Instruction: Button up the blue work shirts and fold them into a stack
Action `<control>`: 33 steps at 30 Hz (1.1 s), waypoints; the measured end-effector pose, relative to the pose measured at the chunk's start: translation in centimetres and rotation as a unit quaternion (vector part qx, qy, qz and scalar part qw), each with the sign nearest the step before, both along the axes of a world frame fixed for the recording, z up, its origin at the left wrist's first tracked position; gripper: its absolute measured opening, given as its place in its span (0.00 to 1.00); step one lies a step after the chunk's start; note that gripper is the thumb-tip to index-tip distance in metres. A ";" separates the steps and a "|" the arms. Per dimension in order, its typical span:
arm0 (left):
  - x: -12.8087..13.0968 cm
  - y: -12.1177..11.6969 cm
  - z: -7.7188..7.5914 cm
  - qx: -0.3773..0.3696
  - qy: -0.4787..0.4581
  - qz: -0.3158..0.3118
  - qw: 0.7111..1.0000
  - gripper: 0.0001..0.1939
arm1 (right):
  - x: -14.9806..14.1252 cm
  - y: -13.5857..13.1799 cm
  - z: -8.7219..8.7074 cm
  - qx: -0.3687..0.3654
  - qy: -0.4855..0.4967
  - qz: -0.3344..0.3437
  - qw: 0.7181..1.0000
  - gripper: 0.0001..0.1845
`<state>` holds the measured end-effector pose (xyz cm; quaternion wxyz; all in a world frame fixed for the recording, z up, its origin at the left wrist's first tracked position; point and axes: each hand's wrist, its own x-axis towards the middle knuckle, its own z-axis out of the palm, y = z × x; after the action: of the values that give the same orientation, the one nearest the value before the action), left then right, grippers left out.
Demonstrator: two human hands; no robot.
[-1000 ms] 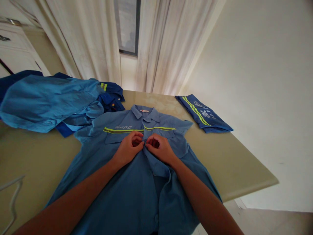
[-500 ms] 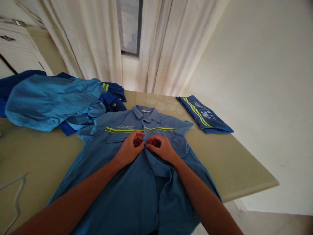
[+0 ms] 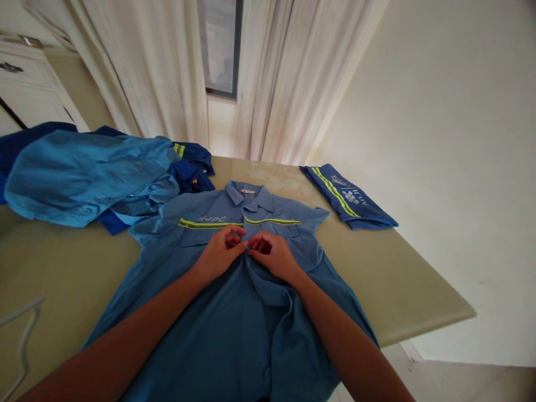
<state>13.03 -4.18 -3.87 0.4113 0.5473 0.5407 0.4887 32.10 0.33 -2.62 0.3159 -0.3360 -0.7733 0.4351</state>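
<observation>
A blue short-sleeved work shirt [image 3: 209,329] lies face up in front of me, its collar pointing away and a yellow-green stripe across the chest. At the middle of its front opening, just below the stripe, my left hand [image 3: 221,248] pinches one side of the cloth. Close against it, my right hand [image 3: 272,254] pinches the other front edge, thumb and fingertips together. The small spot between the fingertips is mostly hidden. Below the hands the front edges hang apart, with buttons showing along one side.
A folded dark blue garment [image 3: 349,198] with yellow stripes lies at the table's [image 3: 402,290] right side. Several blue garments [image 3: 84,173] are heaped at the left. A white cable [image 3: 25,340] lies near the left edge. Curtains [image 3: 159,72] and a wall stand behind.
The fingertips have shifted slightly against each other at the shirt's front opening. Both hands keep their pinch, and the whole view has moved a little.
</observation>
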 end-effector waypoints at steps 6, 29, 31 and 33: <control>-0.4 -0.1 -0.1 0.005 0.067 -0.002 0.998 0.13 | 0.3 -0.2 0.5 0.111 -0.042 -0.012 0.993 0.06; -1.9 8.2 0.9 0.133 0.564 0.024 0.815 0.25 | 0.6 2.2 0.6 0.156 -0.232 -0.097 0.955 0.08; -1.2 6.3 1.7 0.168 0.560 0.039 0.810 0.21 | 1.2 2.6 0.2 0.124 -0.196 -0.098 0.968 0.04; -0.1 3.8 2.2 0.170 0.541 0.039 0.823 0.16 | 1.9 3.1 0.3 0.094 -0.168 -0.099 0.976 0.05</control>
<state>12.98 -0.42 -1.65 -0.0658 0.7637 0.6055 0.2139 33.98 3.40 -2.35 0.2531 -0.4483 -0.8154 0.2646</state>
